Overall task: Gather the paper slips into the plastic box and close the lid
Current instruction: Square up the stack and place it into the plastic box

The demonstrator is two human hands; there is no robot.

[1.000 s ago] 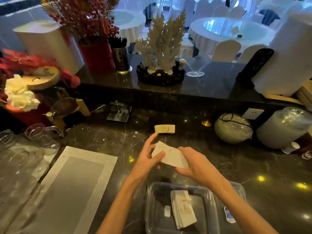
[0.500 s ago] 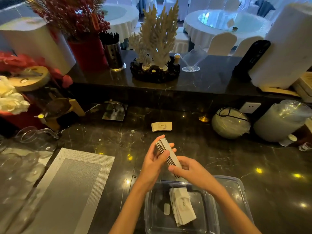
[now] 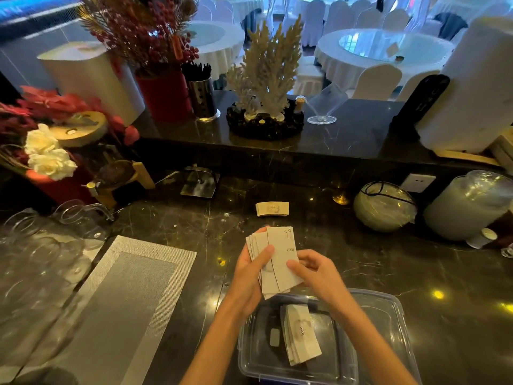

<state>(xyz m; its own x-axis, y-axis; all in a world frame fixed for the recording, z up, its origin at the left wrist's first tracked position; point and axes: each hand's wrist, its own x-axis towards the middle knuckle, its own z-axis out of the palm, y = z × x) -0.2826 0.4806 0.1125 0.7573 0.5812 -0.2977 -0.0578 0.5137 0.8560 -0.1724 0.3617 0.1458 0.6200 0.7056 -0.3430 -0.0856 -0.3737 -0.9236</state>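
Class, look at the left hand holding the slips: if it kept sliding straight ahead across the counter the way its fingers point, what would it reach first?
Probably the small stack of slips lying alone on the dark counter, just beyond the left hand. Depth is hard to judge.

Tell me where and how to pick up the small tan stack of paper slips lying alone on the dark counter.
Pinch the small tan stack of paper slips across its short width, coming from above. It lies flat on the dark marble counter, long side left to right, with open space around it. Both hands are busy, so one must be freed first.
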